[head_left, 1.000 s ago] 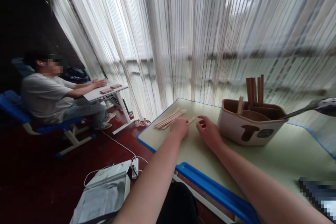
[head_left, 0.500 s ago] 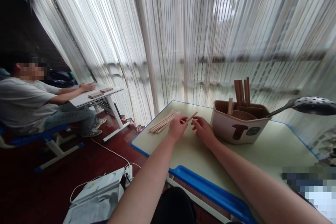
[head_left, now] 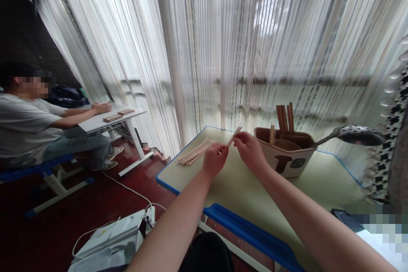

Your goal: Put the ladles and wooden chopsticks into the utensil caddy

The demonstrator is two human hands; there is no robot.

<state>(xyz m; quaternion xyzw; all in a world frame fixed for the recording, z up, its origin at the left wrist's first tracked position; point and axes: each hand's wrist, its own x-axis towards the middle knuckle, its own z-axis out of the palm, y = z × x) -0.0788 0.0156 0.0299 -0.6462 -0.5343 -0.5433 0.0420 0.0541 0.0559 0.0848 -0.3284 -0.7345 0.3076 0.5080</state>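
Light wooden chopsticks [head_left: 235,134], seemingly a pair, slant up between my two hands above the table. Closed round their lower part is my left hand [head_left: 215,157]. My right hand [head_left: 248,146] pinches them near the upper end with thumb and fingertips. A loose pile of similar chopsticks [head_left: 196,153] lies on the table just left of my left hand. Right behind my right hand stands a beige-and-brown utensil holder [head_left: 291,163]. It contains darker chopsticks [head_left: 284,120], a short pale bundle [head_left: 272,134] and a slotted metal ladle [head_left: 360,135] leaning out to the right.
The cream table [head_left: 236,197] has a blue rim and a blue front tray [head_left: 251,233]. Striped curtains [head_left: 207,51] hang behind it. At the left, another person [head_left: 28,127] sits at a white table [head_left: 95,122]. White boxes and cables [head_left: 111,238] are at lower left.
My right hand has closed in and now grips the upper part of the chopsticks; before, it was apart from them. The sticks point more steeply upward. The view has shifted slightly right.
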